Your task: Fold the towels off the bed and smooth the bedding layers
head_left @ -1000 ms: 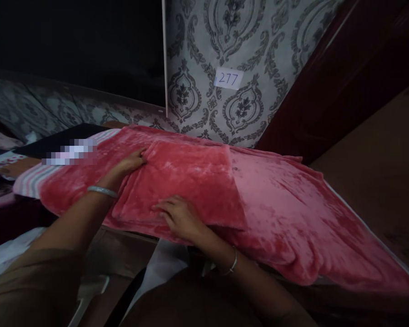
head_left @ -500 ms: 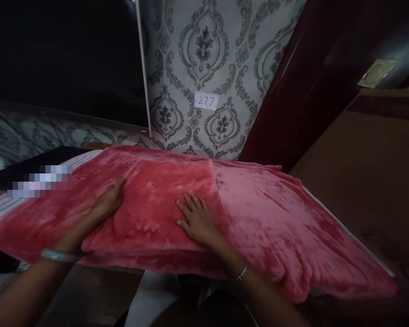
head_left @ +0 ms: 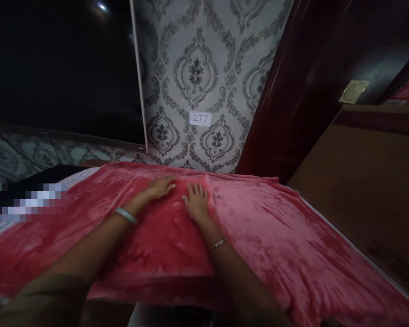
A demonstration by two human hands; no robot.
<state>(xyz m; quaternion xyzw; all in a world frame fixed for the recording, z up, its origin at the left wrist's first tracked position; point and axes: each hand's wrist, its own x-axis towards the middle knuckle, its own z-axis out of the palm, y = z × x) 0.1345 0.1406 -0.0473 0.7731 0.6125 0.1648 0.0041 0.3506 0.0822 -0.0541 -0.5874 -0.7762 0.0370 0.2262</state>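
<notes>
Two bare hands lie near each other, just above the centre of the frame, on one folded red plush cloth. That cloth fills the middle of the frame, on top of one larger red plush blanket that stretches from the left edge to the lower right corner; how many layers the fold has, I cannot tell.

The left hand rests toward the far edge of the fold, fingers extended and lying close together, pointing right; it is slightly blurred. The right hand lies flat beside it, near the fold's right edge, four fingers slightly spread and pointing up the frame, thumb out to the left. The two hands are apart.

Each wrist carries one bangle: a thick pale one on the left, a thin silver-coloured one on the right.

One dark television screen occupies the upper left. Beside it, at upper centre, damask-patterned wallpaper bears one white card reading 277. One square gold-coloured plate sits at upper right, above one brown panel.
</notes>
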